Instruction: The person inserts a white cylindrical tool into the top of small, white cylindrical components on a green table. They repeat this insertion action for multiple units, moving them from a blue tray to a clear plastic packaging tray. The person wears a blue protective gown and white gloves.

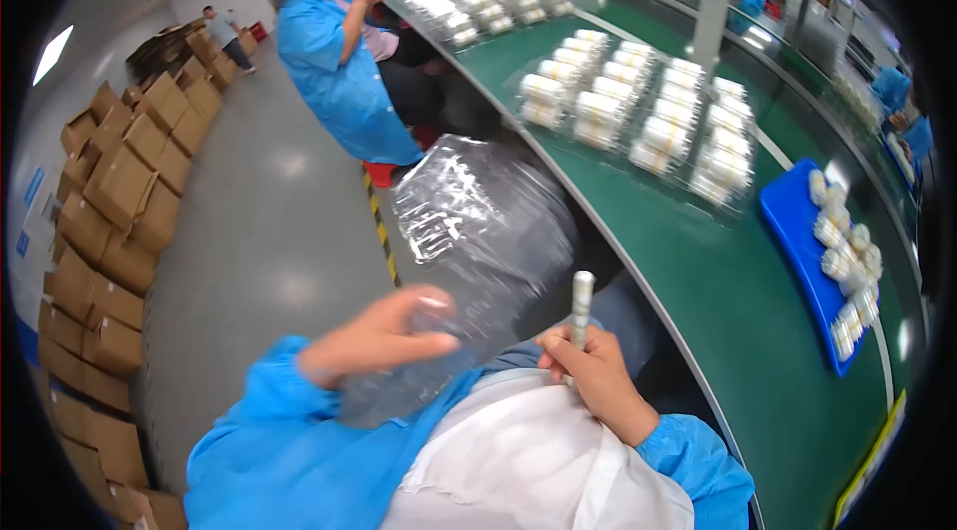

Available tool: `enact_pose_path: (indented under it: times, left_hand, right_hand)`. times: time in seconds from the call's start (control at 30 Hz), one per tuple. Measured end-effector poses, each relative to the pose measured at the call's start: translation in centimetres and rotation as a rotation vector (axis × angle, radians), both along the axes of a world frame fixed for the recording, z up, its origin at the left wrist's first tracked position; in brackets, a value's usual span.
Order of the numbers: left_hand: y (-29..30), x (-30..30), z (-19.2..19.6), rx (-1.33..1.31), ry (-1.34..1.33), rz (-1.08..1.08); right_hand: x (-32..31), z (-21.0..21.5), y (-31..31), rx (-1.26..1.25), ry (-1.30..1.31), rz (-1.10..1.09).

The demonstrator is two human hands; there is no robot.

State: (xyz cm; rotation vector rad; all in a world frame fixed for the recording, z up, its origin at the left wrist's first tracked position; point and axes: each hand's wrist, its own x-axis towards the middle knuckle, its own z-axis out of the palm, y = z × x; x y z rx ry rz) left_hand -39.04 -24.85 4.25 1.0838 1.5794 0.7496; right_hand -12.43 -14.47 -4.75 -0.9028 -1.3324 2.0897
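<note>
My right hand [598, 375] grips a slim white stick [582, 296] that looks like short cylinders end to end. The stick stands nearly upright, and its lower part is hidden by the fingers. My left hand [384, 333] is raised to the left of it, slightly blurred, with thumb and fingers apart and nothing seen between them. Past that hand, over my lap, lies shiny clear plastic [478, 206], perhaps a bag or stacked trays. Whether the left fingers touch it, I cannot tell.
To my right runs a green-topped bench [648, 231] bearing clear trays of white rolls [663, 126]. A blue tray [797, 251] holds several loose white pieces. A co-worker in blue [344, 71] sits ahead. Cardboard boxes [130, 181] are stacked along the left wall.
</note>
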Motion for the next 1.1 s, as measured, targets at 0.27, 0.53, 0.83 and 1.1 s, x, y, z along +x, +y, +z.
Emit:
enact_pose_path:
  times: [0.27, 0.53, 0.83, 1.1]
  left_hand:
    - [8.9, -0.1, 13.6, 1.183, 1.064, -0.049]
    - [34.3, 6.3, 6.0, 1.157, 1.17, -0.905]
    - [35.3, 8.7, 4.4, 1.392, 1.152, -0.798]
    - [27.3, 28.9, 3.9, 1.461, 0.369, -0.909]
  right_hand:
    - [3.3, -1.9, -1.1, 0.042, 0.154, -0.068]
    - [6.3, -2.3, -1.3, 0.022, 0.079, -0.24]
    - [12.9, 3.6, -3.4, 0.248, -0.14, -0.435]
    - [28.3, 8.5, 1.7, 1.365, -0.855, -0.768]
